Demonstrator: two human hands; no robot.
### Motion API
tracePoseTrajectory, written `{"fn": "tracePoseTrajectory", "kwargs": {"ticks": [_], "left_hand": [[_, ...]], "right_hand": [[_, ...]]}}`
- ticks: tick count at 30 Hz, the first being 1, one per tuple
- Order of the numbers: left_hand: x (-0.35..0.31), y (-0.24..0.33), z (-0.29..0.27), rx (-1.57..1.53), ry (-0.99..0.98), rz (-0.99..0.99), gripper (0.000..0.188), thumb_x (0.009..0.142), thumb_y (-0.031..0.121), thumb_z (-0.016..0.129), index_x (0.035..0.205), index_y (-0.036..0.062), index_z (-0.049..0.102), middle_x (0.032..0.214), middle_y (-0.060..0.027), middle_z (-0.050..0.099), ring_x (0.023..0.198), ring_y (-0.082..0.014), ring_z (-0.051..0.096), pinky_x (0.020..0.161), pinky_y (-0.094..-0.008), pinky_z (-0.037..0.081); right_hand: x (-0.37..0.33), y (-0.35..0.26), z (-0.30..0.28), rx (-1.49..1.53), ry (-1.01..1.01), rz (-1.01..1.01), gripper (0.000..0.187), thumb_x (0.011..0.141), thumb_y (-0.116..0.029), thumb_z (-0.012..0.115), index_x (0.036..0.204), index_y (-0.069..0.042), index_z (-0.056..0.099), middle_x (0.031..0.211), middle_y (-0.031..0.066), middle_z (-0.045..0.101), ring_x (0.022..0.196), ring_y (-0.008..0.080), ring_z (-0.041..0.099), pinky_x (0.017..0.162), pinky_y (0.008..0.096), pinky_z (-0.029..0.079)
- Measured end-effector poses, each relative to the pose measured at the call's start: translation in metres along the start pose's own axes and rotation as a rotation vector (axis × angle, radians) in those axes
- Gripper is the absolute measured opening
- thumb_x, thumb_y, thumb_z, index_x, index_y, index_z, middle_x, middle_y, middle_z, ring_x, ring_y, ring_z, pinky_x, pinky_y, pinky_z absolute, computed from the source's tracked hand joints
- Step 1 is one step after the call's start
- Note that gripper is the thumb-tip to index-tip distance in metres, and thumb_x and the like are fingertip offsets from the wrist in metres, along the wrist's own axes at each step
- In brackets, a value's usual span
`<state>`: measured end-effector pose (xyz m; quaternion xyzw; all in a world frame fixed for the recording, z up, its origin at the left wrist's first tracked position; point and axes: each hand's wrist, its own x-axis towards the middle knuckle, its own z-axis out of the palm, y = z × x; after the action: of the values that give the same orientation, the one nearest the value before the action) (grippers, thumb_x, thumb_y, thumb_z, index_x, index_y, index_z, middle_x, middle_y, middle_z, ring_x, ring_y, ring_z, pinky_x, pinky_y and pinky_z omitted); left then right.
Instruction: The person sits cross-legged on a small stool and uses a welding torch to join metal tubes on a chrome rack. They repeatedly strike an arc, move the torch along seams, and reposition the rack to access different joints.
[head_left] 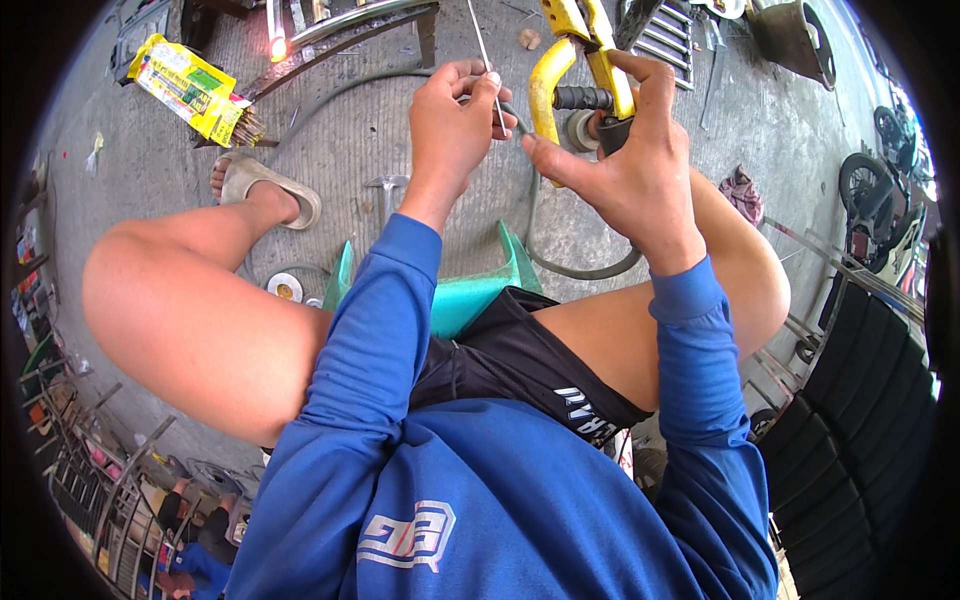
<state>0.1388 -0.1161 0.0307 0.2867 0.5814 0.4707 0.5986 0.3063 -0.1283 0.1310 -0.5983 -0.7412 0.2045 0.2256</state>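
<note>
Two bare hands reach out over the ridged concrete floor (pixel 130 215), between knees spread wide, and from where I stand the room to move is bounded by those legs at either side and by metalwork ahead. A curved metal frame (pixel 365 18) closes off the far left, a barred metal piece (pixel 662 45) the far right; between them lies a strip of open floor, and another patch stretches beyond the outer side of the left leg. A grey cable (pixel 580 273) loops across the ground beneath the hands, and a T-shaped metal tool (pixel 388 182) lies short of the left wrist. The left hand (pixel 450 130) pinches a thin rod (pixel 482 40) between thumb and fingers, out in front of the body; its long axis runs away from the person, the far end leaning left and passing out of view, the near end just below the fingers. Beside it, the right hand (pixel 635 185) curls around a yellow clamp (pixel 546 85), thumb to one side and forefinger to the other, the clamp's long axis pointing mostly forward and slightly left. A yellow packet (pixel 185 85) of rods lies near the frame, its open end toward the left foot.
</note>
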Motion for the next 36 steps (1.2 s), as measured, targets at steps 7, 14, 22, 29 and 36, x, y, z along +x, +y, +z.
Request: {"fn": "tracePoseTrajectory", "kwargs": {"ticks": [7, 14, 22, 29, 36], "left_hand": [[0.001, 0.003, 0.005, -0.031, -0.007, -0.024, 0.023, 0.107, 0.011, 0.061, 0.122, -0.0071, 0.062, 0.097, -0.0152, 0.075, 0.070, -0.0193, 0.075, 0.058, -0.0320, 0.062], [0.000, 0.003, 0.006, -0.079, -0.018, -0.035, 0.021, 0.108, 0.010, 0.059, 0.122, -0.0054, 0.061, 0.097, -0.0145, 0.075, 0.071, -0.0202, 0.076, 0.059, -0.0321, 0.062], [-0.001, -0.001, 0.002, -0.216, -0.059, 0.029, 0.023, 0.108, 0.011, 0.063, 0.127, -0.0010, 0.065, 0.113, -0.0115, 0.076, 0.092, -0.0134, 0.071, 0.077, -0.0297, 0.059], [0.001, 0.007, 0.005, -0.076, -0.029, -0.115, 0.025, 0.107, 0.013, 0.063, 0.125, -0.0047, 0.064, 0.105, -0.0122, 0.076, 0.078, -0.0145, 0.073, 0.066, -0.0289, 0.059], [0.002, 0.005, 0.005, -0.113, -0.015, -0.082, 0.022, 0.107, 0.009, 0.062, 0.124, -0.0041, 0.064, 0.102, -0.0123, 0.077, 0.076, -0.0163, 0.074, 0.062, -0.0290, 0.058]], "right_hand": [[0.004, -0.007, -0.005, 0.053, -0.032, 0.086, 0.091, 0.069, -0.039, 0.096, 0.136, -0.003, 0.047, 0.100, 0.0179, 0.070, 0.083, 0.0332, 0.073, 0.076, 0.0448, 0.060], [0.009, -0.004, -0.002, 0.072, -0.034, 0.060, 0.087, 0.068, -0.037, 0.094, 0.133, -0.002, 0.048, 0.106, 0.0204, 0.069, 0.088, 0.0406, 0.073, 0.079, 0.0476, 0.059], [0.014, -0.007, 0.001, 0.178, 0.016, 0.026, 0.081, 0.070, -0.032, 0.093, 0.133, -0.005, 0.050, 0.103, 0.0208, 0.072, 0.088, 0.0379, 0.074, 0.079, 0.0451, 0.059], [0.013, -0.009, -0.004, 0.134, -0.053, 0.118, 0.085, 0.070, -0.036, 0.093, 0.136, -0.006, 0.049, 0.102, 0.0218, 0.071, 0.083, 0.0341, 0.073, 0.077, 0.0445, 0.058], [0.016, -0.010, -0.004, 0.163, -0.057, 0.109, 0.084, 0.070, -0.035, 0.092, 0.136, -0.006, 0.049, 0.099, 0.0201, 0.070, 0.079, 0.0328, 0.071, 0.075, 0.0445, 0.057]]}}
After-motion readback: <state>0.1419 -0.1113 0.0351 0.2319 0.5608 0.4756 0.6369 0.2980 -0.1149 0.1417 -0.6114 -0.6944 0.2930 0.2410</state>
